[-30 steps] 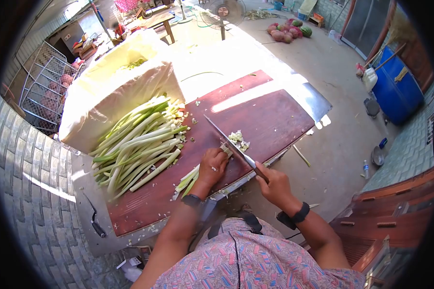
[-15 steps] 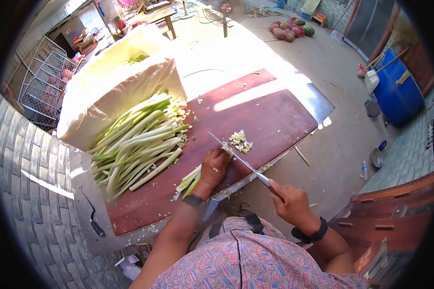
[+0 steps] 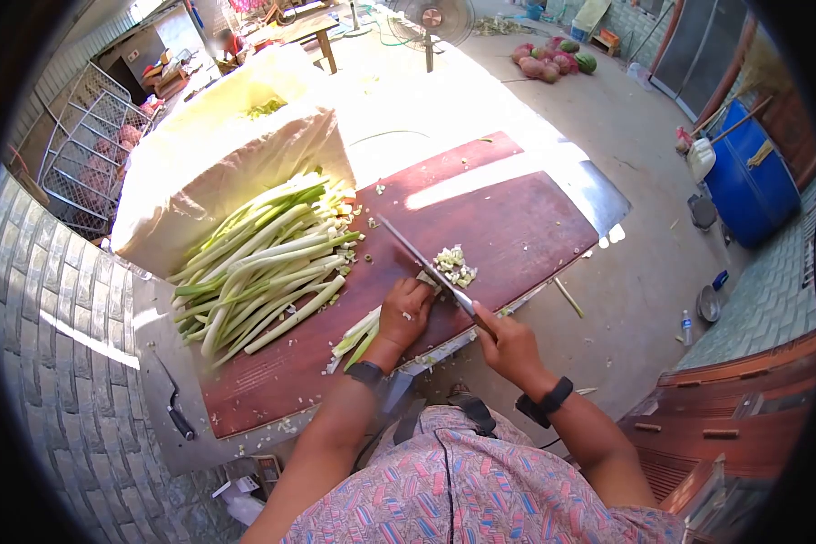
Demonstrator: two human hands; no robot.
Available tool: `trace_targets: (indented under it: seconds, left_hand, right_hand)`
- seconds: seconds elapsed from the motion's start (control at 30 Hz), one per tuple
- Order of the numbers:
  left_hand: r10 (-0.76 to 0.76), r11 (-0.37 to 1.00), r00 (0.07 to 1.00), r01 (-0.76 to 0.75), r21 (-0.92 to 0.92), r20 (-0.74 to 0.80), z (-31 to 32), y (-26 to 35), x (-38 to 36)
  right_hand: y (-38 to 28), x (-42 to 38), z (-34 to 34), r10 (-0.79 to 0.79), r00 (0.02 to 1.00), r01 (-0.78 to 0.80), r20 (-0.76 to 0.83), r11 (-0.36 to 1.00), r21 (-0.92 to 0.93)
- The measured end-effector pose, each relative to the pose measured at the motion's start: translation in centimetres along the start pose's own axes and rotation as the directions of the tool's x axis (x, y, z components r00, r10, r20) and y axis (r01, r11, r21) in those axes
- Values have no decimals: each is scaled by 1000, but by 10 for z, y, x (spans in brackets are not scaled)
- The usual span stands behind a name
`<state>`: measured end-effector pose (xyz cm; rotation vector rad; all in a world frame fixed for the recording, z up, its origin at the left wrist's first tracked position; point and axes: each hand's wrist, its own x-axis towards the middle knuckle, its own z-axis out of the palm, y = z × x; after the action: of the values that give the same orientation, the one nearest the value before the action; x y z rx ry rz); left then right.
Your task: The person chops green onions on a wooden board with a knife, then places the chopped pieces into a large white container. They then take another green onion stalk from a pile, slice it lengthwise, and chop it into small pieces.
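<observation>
My left hand [image 3: 406, 313] is closed on a few green onion stalks [image 3: 358, 334] lying on the red board [image 3: 508, 227]. My right hand [image 3: 510, 346] grips the handle of a long knife [image 3: 426, 263], whose blade crosses the stalks' right end just beyond my left fingers. A small heap of chopped pieces [image 3: 453, 265] lies to the right of the blade. At the left of the board rests a large pile of green onions [image 3: 263, 267].
A big pale sack [image 3: 236, 163] stands behind the pile. Another knife [image 3: 177, 408] lies on the metal tabletop at left. Farther off are a fan [image 3: 431, 18], filled net bags [image 3: 544, 62] and a blue barrel [image 3: 751, 177]. A partly visible person sits far back.
My right hand and the knife have moved left and slightly up. The blade now lies closer to my left fingers. My left hand has barely moved.
</observation>
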<state>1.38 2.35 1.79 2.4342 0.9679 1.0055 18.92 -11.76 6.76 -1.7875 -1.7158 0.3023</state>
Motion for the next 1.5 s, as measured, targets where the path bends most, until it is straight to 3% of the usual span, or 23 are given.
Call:
trace_targets:
  seconds: [0.13, 0.4, 0.77, 1.03, 1.1, 1.23, 1.3, 1.5]
  left_hand:
    - [8, 998, 998, -11, -63, -60, 2, -1, 1]
    - [-39, 998, 998, 37, -52, -44, 8, -5, -4]
    - [2, 1000, 996, -4, -16, -88, 9, -8, -1]
    - [-5, 1000, 999, 5, -24, -31, 6, -9, -2]
    - [-5, 999, 1000, 4, -43, -28, 6, -9, -1]
    - [-34, 997, 998, 31, -68, -45, 8, -9, -4]
    - [-42, 996, 997, 37, -80, -60, 9, -9, -5]
    - [-4, 996, 996, -4, -93, -85, 10, -11, -2]
  right_hand:
    - [0, 2, -1, 32, 990, -12, -136, 989, 147]
    - [-23, -40, -57, -91, 996, 90, -10, 993, -81]
    - [-32, -16, -40, 16, 989, 3, 146, 992, -130]
    - [2, 7, 16, -13, 1000, 15, 27, 998, -58]
    - [7, 6, 19, 2, 996, 4, -88, 997, 73]
    - [-13, -12, -24, 15, 1000, -15, -13, 1000, 18]
    - [-15, -26, -36, -101, 995, 100, -24, 995, -31]
    - [-29, -36, -63, -57, 998, 60, 41, 995, -78]
